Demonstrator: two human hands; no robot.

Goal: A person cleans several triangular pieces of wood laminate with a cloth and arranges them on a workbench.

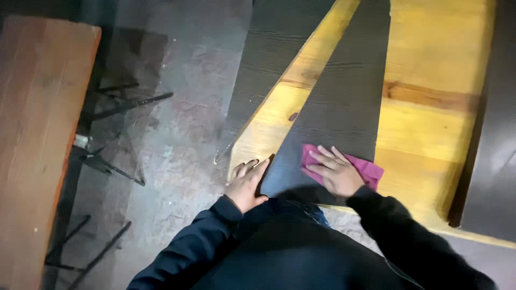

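Observation:
My right hand [334,171] lies flat, fingers spread, pressing a pink cloth [368,169] onto a dark grey wood-grain board [336,102]. The board lies slanted across a yellow wooden surface [430,134]. My left hand [245,182] rests flat, fingers together, at the near left edge of the dark board, touching the yellow strip [271,121] beside it. Both arms wear dark blue sleeves.
A second dark board [271,59] lies left of the yellow strip. At the far left stands a reddish-brown wooden bench top [37,134] on black metal legs [115,107]. Grey concrete floor [177,139] lies between. Another dark panel [494,150] leans at the right edge.

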